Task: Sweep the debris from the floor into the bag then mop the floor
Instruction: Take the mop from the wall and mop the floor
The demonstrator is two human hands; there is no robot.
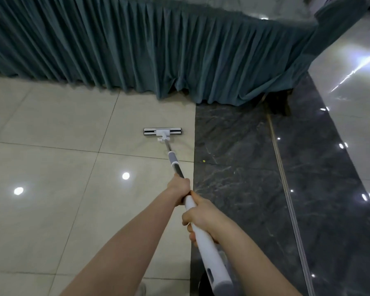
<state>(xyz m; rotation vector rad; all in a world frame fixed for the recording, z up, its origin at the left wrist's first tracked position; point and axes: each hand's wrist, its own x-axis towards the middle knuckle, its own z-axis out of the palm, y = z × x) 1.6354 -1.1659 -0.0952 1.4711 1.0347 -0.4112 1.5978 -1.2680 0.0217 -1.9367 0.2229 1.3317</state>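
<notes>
Beige glossy tile (51,210) carries the mop head (162,132), which lies flat and square-on just short of the teal curtain (137,50) and close beside the seam where the dark marble strip (244,178) begins. You have both hands clenched round the mop handle (201,238): your left hand (179,189) grips the shaft further down, where the dark section meets the white sleeve, and your right hand (198,216) wraps the white sleeve just behind it, the two hands nearly touching. No bag or broom shows in this view, so the step in hand is judged to be mopping. Keep the head flat on the floor so the full pad width stays in contact; a raised edge would likely leave streaks. Draw the head back toward you in a straight lane, then shift sideways so that each new lane overlaps the one before. Consider sliding the left hand lower on the shaft for better leverage and steadier pressure. Work along the curtain hem without catching the fabric under the pad. One small yellow speck (204,161) rests on the dark marble near the seam; pick it up or pass over it deliberately when that strip is mopped.
</notes>
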